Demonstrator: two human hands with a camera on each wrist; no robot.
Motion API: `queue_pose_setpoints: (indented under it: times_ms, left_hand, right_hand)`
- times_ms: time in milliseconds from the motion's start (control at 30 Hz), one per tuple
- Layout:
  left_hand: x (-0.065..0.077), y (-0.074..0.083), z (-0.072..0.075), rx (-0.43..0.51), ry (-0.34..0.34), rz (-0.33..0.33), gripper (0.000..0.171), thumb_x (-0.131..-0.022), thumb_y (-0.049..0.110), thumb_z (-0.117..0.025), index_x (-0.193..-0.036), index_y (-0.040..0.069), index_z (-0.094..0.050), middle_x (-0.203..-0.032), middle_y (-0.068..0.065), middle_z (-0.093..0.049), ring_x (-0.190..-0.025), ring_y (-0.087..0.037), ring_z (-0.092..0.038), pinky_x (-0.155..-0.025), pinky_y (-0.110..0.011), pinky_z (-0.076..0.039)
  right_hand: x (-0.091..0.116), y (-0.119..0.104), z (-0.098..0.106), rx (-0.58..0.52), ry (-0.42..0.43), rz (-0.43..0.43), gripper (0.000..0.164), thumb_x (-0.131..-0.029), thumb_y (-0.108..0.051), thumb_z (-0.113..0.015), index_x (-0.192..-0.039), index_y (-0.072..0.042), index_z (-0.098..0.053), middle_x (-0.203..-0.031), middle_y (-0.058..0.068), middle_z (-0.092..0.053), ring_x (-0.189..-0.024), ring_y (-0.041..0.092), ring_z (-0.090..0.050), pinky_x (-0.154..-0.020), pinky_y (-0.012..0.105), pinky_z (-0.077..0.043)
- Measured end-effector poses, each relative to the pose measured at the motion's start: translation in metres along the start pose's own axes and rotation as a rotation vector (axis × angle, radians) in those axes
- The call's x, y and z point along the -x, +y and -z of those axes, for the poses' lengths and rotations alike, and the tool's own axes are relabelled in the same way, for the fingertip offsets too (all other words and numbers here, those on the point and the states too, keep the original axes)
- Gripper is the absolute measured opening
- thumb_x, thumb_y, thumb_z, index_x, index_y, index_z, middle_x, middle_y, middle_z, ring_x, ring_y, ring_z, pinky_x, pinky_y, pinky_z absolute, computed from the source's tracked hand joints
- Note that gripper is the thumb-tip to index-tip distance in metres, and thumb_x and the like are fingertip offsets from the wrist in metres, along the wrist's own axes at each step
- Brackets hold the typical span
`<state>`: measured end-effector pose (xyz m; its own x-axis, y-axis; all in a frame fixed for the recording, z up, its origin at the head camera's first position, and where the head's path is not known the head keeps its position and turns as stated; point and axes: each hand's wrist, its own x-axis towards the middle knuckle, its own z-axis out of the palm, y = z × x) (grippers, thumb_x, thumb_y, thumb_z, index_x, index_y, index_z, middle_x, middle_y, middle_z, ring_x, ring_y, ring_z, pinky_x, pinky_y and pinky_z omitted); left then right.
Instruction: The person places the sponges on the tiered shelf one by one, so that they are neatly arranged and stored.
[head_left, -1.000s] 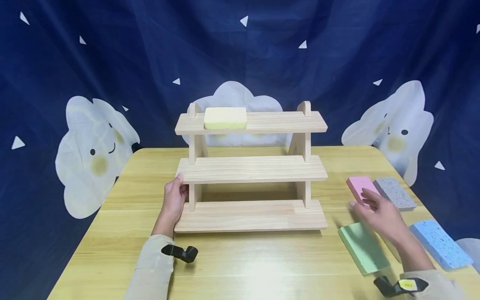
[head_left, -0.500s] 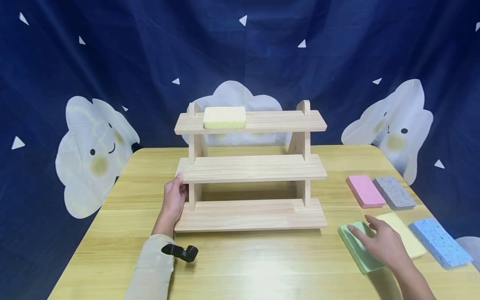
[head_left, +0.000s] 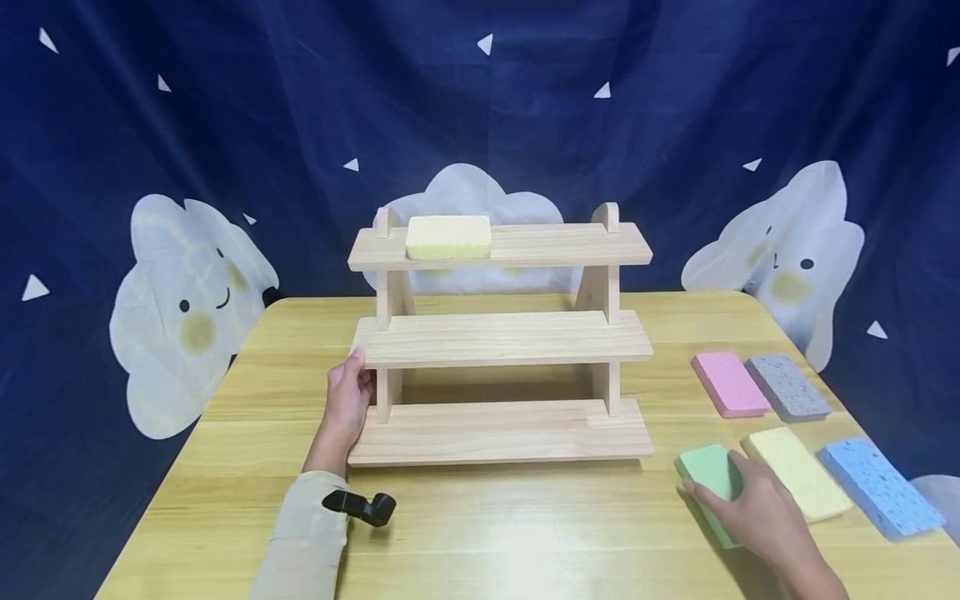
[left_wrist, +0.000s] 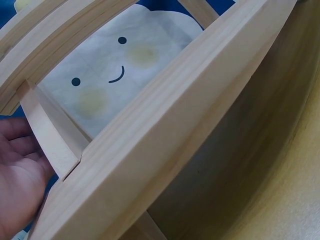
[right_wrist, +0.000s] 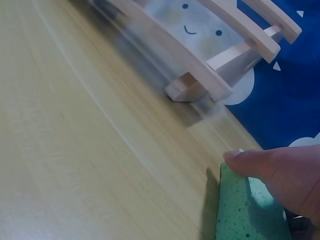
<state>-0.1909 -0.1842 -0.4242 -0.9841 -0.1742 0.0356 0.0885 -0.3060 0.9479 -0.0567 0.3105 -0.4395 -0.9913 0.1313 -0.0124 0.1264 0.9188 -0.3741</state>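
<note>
A three-tier wooden display shelf [head_left: 502,337] stands on the table, with a pale yellow sponge [head_left: 448,237] lying on the left of its top tier. My left hand [head_left: 347,404] grips the shelf's left side, thumb at the end of the middle tier; in the left wrist view its fingers [left_wrist: 22,142] curl beside the upright. At the right of the table, my right hand [head_left: 757,504] spans a green sponge [head_left: 712,475] and pinches it by its long edges. In the right wrist view the thumb [right_wrist: 250,162] presses the edge of the green sponge; the other fingers are mostly hidden.
Close to my right hand lie a second pale yellow sponge [head_left: 798,475] and a speckled blue sponge [head_left: 881,487]. Farther back are a pink sponge [head_left: 730,383] and a grey sponge [head_left: 787,387]. A dark blue cloud-print curtain [head_left: 315,100] hangs behind the table [head_left: 450,533].
My right hand has come back toward me from over the pink sponge and lowered onto the green sponge, its thumb and fingers closing on it. My left hand stays on the shelf.
</note>
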Motion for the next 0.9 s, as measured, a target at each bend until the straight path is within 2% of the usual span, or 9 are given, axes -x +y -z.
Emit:
queue_pose_setpoints:
  times_ms: [100,200,300,467,567,700,900]
  left_hand:
    - [0.0,0.0,0.0,0.0,0.0,0.002,0.028,-0.1,0.021,-0.037,-0.085,0.01,-0.058,-0.081,0.003,-0.057,-0.079,-0.007,-0.052,-0.078,-0.02,-0.046]
    - [0.0,0.0,0.0,0.0,0.0,0.0,0.028,-0.1,0.02,-0.037,-0.085,0.01,-0.058,-0.081,0.003,-0.056,-0.079,-0.007,-0.052,-0.078,-0.02,-0.046]
    - [0.001,0.0,-0.001,0.003,0.001,-0.002,0.028,-0.1,0.02,-0.037,-0.083,0.01,-0.058,-0.079,0.003,-0.055,-0.078,-0.007,-0.052,-0.077,-0.019,-0.046]
    - [0.001,0.001,-0.001,-0.004,-0.007,-0.011,0.028,-0.1,0.021,-0.037,-0.085,0.011,-0.058,-0.08,0.003,-0.055,-0.079,-0.007,-0.051,-0.077,-0.019,-0.046]
    - [0.001,0.001,0.0,-0.004,-0.008,-0.015,0.028,-0.1,0.02,-0.037,-0.085,0.01,-0.058,-0.081,0.003,-0.056,-0.079,-0.007,-0.052,-0.078,-0.019,-0.046]
    - [0.0,0.001,-0.001,0.002,0.003,-0.009,0.028,-0.1,0.02,-0.037,-0.084,0.01,-0.058,-0.081,0.003,-0.056,-0.079,-0.007,-0.052,-0.077,-0.019,-0.046]
    - [0.001,0.001,-0.002,0.009,0.02,0.007,0.028,-0.1,0.019,-0.037,-0.08,0.011,-0.056,-0.077,0.003,-0.055,-0.076,-0.007,-0.052,-0.076,-0.019,-0.046]
  right_hand:
    - [0.0,0.0,0.0,0.013,0.001,0.007,0.089,-0.078,-0.051,-0.07,-0.123,0.02,-0.042,-0.107,0.039,-0.052,-0.076,0.031,-0.051,-0.055,0.032,-0.037]
    - [-0.001,0.0,0.001,0.025,-0.001,0.012,0.088,-0.077,-0.05,-0.07,-0.122,0.021,-0.043,-0.11,0.042,-0.05,-0.08,0.035,-0.053,-0.058,0.038,-0.041]
    - [-0.002,0.0,0.002,0.032,-0.001,0.021,0.086,-0.077,-0.047,-0.071,-0.121,0.021,-0.043,-0.115,0.044,-0.047,-0.088,0.045,-0.054,-0.067,0.049,-0.046]
    - [-0.007,-0.001,0.008,0.043,-0.018,0.025,0.084,-0.077,-0.045,-0.071,-0.121,0.021,-0.044,-0.124,0.046,-0.039,-0.104,0.058,-0.046,-0.08,0.061,-0.042]
    - [-0.011,-0.003,0.013,0.042,-0.018,0.041,0.082,-0.077,-0.043,-0.072,-0.121,0.021,-0.045,-0.121,0.045,-0.043,-0.103,0.058,-0.047,-0.08,0.062,-0.042]
    - [-0.015,-0.008,0.022,0.041,0.019,0.101,0.076,-0.076,-0.036,-0.074,-0.117,0.021,-0.048,-0.112,0.042,-0.051,-0.097,0.055,-0.052,-0.076,0.059,-0.044]
    - [-0.023,-0.024,0.039,0.054,0.073,0.209,0.072,-0.072,-0.03,-0.077,-0.118,0.018,-0.05,-0.105,0.038,-0.055,-0.08,0.038,-0.057,-0.062,0.047,-0.045]
